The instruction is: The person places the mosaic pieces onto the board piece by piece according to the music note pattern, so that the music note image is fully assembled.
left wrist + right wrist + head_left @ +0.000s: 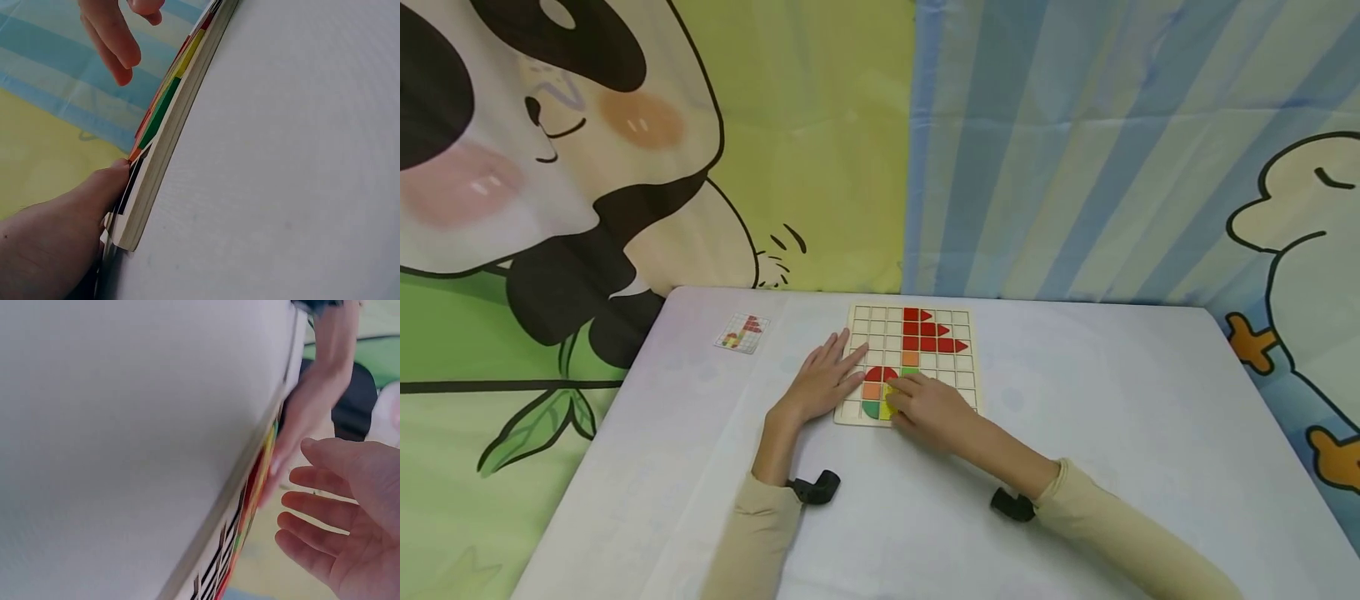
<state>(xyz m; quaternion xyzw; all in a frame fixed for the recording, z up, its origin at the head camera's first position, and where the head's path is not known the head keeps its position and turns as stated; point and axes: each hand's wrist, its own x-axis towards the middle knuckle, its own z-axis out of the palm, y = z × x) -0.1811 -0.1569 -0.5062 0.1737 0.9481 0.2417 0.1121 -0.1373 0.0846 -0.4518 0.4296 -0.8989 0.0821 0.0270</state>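
Note:
A pale wooden grid board [947, 364] lies on the table with coloured tiles set in its squares. Three rows of red tiles [919, 328] ending in points fill its upper middle, with an orange tile [911, 358] below them. Lower left are red rounded tiles [874, 374], an orange square and a green rounded tile [870, 409]. My left hand [818, 385] rests on the board's left edge, fingers spread. Over the lower middle, my right hand [934, 410] bends loosely, fingertips close over yellow tiles [887, 412]; the right wrist view shows nothing in its fingers [319, 509].
A small card [742, 333] printed with a coloured grid pattern lies left of the board. White cloth covers the table [662, 500]. Dark wrist cameras [817, 487] sit at both cuffs. Behind the table hangs a printed curtain [820, 150] with a panda and a white bird.

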